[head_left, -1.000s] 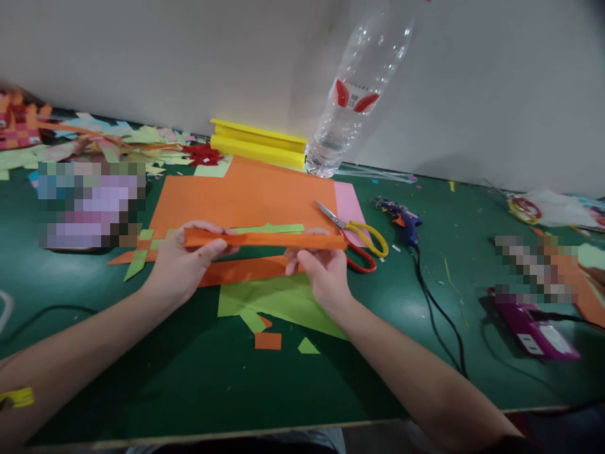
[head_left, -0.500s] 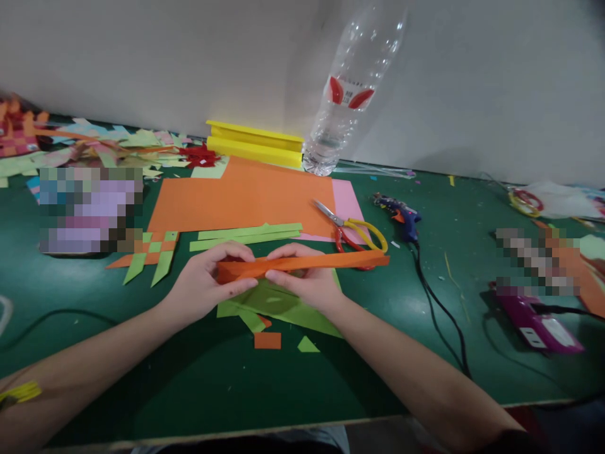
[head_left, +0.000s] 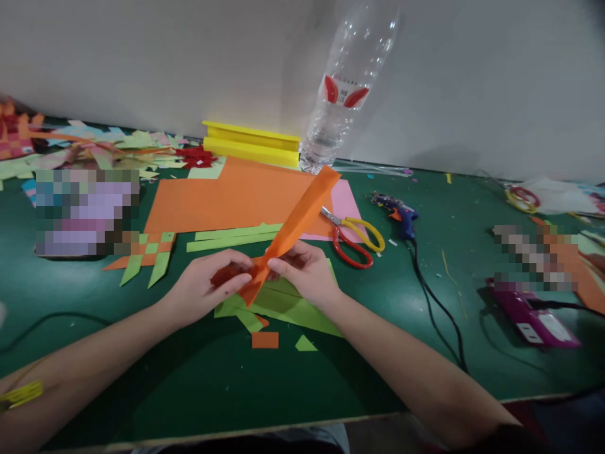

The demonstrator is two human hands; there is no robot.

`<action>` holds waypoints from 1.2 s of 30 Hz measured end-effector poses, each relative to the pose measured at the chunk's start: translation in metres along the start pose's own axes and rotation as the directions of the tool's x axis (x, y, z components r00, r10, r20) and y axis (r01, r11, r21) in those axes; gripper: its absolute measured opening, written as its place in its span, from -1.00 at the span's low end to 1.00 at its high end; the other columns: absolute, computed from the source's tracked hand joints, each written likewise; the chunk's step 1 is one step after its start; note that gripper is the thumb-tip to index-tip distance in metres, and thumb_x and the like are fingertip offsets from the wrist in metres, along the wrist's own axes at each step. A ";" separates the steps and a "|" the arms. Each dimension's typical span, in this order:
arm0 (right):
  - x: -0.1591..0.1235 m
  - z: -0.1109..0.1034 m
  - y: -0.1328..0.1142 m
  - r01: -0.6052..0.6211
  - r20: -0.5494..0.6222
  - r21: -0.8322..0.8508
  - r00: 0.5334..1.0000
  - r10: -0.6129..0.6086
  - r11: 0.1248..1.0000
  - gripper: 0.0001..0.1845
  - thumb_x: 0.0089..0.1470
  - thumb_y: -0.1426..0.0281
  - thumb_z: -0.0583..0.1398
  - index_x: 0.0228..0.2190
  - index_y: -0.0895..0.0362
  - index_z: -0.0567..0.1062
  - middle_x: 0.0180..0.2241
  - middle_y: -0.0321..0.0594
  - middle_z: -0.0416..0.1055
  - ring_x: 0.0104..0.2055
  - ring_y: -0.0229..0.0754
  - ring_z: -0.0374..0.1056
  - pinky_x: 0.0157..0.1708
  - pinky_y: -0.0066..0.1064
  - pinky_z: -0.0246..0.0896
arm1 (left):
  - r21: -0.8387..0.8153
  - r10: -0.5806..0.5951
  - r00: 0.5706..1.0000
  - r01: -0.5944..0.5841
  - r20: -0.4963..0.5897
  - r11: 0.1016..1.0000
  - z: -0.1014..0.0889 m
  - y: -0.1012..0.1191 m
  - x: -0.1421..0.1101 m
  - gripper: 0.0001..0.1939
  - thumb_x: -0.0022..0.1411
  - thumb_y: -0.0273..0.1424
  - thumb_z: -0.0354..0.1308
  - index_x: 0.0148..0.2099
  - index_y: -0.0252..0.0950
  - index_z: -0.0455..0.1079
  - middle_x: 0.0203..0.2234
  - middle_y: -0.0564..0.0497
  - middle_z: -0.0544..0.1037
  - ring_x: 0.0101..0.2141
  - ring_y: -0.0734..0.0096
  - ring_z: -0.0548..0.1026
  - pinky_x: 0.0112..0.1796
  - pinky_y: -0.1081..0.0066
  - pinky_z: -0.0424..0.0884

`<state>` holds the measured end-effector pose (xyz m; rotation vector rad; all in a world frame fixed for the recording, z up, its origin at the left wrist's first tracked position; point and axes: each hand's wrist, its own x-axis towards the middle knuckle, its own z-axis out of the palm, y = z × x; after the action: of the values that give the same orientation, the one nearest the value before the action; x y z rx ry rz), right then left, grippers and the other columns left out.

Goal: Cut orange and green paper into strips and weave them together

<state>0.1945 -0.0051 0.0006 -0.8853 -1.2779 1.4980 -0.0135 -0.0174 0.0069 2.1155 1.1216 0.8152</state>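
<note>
An orange paper strip (head_left: 302,214) slants up and to the right between my hands, with a crease or crossing near its lower end. My right hand (head_left: 309,274) pinches it there between thumb and fingers. At the strip's lower left part, my left hand (head_left: 210,284) has its thumb and fingers closed around the orange paper; the fingertips are partly hidden. Beneath my hands lie green paper pieces (head_left: 293,309). A woven orange and green paper piece (head_left: 154,249) rests to the left. Just beyond my right hand are scissors (head_left: 352,243) with one yellow and one red handle.
Orange sheets (head_left: 193,205) lie behind my hands, with thin green strips (head_left: 217,239). A glue gun (head_left: 399,211) with a black cord is at right, near a purple device (head_left: 534,315). A plastic bottle (head_left: 331,120) and folded yellow paper (head_left: 250,148) stand by the wall.
The orange strip has swung from nearly level to steeply slanted, its far end rising up and leftward. It no longer covers the scissors' handles. My right hand has shifted its grip.
</note>
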 end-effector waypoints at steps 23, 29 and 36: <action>-0.006 0.004 0.002 0.063 -0.011 -0.079 0.998 -0.064 0.995 -0.87 0.08 0.29 0.24 -0.34 0.08 0.47 -0.39 -0.26 0.50 -0.39 -0.26 0.47 -0.32 -0.36 0.43 | 0.171 -0.036 0.999 0.038 -0.017 0.984 0.006 -0.007 0.002 -0.66 0.18 -0.11 0.11 -0.15 -0.25 0.40 -0.27 -0.09 0.56 -0.20 0.16 0.50 -0.15 0.19 0.46; -0.007 0.004 -0.002 0.141 0.041 -0.246 0.990 -0.135 0.959 -0.83 0.00 0.28 0.29 -0.34 0.05 0.45 -0.33 -0.27 0.46 -0.33 -0.25 0.43 -0.31 -0.37 0.40 | 0.133 -0.025 0.999 0.029 -0.031 0.991 0.003 -0.009 0.002 -0.76 0.20 -0.22 0.10 -0.16 -0.23 0.41 -0.28 -0.05 0.57 -0.22 0.23 0.51 -0.18 0.27 0.45; -0.006 0.004 -0.001 0.193 0.141 -0.366 0.978 -0.151 0.910 -0.72 -0.12 0.29 0.37 -0.29 0.00 0.50 -0.29 -0.28 0.45 -0.24 -0.19 0.42 -0.20 -0.30 0.38 | 0.108 0.059 0.998 -0.055 -0.031 0.993 0.003 -0.006 0.002 -0.81 0.23 -0.23 0.09 -0.21 -0.21 0.42 -0.32 -0.02 0.57 -0.24 0.28 0.51 -0.17 0.31 0.45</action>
<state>0.1927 -0.0116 0.0016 -0.9146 -1.7196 1.1915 -0.0131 -0.0135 0.0004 2.2385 1.1503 0.8375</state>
